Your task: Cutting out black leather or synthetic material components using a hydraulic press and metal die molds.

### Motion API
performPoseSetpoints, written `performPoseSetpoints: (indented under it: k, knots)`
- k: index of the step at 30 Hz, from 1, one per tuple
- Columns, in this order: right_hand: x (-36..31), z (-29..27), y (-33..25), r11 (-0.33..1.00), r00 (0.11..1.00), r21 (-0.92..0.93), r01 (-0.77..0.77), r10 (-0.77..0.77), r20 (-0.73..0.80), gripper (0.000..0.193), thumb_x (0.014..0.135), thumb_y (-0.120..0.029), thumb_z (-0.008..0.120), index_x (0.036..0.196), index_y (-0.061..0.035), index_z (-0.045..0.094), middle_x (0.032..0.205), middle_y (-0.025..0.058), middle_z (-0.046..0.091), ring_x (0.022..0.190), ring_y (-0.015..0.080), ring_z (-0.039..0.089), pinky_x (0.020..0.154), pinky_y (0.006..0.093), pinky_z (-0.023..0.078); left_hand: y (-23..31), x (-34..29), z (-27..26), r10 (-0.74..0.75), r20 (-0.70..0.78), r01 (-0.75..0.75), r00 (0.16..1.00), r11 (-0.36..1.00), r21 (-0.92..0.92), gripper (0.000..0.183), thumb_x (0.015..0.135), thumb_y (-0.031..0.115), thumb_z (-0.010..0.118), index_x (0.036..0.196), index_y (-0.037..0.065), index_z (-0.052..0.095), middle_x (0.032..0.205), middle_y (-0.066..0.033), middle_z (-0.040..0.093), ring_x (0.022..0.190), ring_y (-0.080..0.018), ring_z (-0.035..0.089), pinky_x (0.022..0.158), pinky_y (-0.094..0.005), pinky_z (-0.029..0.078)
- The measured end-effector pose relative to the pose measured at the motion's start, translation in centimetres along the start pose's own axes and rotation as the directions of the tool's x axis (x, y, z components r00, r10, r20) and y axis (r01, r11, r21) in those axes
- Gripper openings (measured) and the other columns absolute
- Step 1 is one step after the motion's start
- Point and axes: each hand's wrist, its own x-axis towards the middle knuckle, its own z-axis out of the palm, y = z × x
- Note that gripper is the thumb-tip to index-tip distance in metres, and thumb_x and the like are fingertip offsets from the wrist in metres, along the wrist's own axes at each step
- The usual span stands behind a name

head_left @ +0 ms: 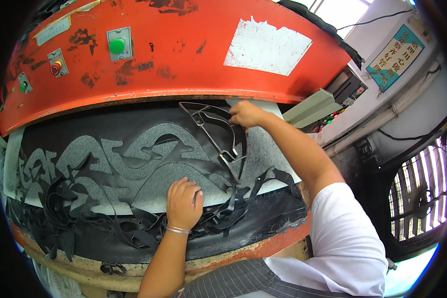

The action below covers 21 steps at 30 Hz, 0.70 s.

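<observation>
While a dark grey pinstriped apron [228, 278] fills the nearest edge, the left hand [184, 203], with silver bangles [178, 229] at its wrist, hovers over or rests on the front of the work surface, perhaps to steady the body during the reach. Its fingers lie close together, loosely bent; a dark patch shows by the thumb, and I cannot tell whether they pinch anything. Beside and below it, curling black strips of scrap [57, 203] hang over the front edge, seemingly pushed there out of the way. Beyond lies a smooth black sheet [109, 119] with curved openings, through which the speckled grey board [265, 149] beneath shows; it lies flat, presumably so the board backs it evenly. At the sheet's right end is the thin-walled, curved metal frame with crosspieces [213, 139], near bare board. The right hand [246, 114] reaches out to its far right side, fingers narrowed and bent around the upper rim, probably because that thin wall offers an easy hold. Behind stands a scuffed orange-red machine body [184, 74], its round green button [116, 46] and red knob [57, 67] facing the person, apparently for easy reach.
</observation>
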Motion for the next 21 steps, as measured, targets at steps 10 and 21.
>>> performPoseSetpoints:
  k: [10,21]
  knots:
    - [1.8,0.8,2.6,0.965,0.971,0.215,-0.152,0.186,-0.150,0.018,0.081,-0.005,0.056,0.078,0.0110,0.062,0.066,0.0225,0.065,0.055,0.0330,0.068,0.048,0.0390,0.056,0.4,0.8,0.5,0.009,-0.018,-0.008,1.000,1.000,0.024,0.012,0.075,0.008,0.066,0.086,0.005,0.065,0.097,-0.0117,0.065,0.106,-0.0348,0.059,0.094,-0.0456,0.042]
    - [3.9,0.5,1.7,0.950,0.957,0.261,-0.173,0.225,-0.184,0.020,0.082,-0.013,0.063,0.085,0.0057,0.068,0.069,0.0201,0.065,0.054,0.0290,0.067,0.047,0.0367,0.053,0.4,1.1,0.5,0.008,-0.022,-0.007,1.000,1.000,0.029,0.012,0.075,0.008,0.067,0.086,0.006,0.065,0.095,-0.0111,0.064,0.105,-0.0341,0.059,0.093,-0.0450,0.043]
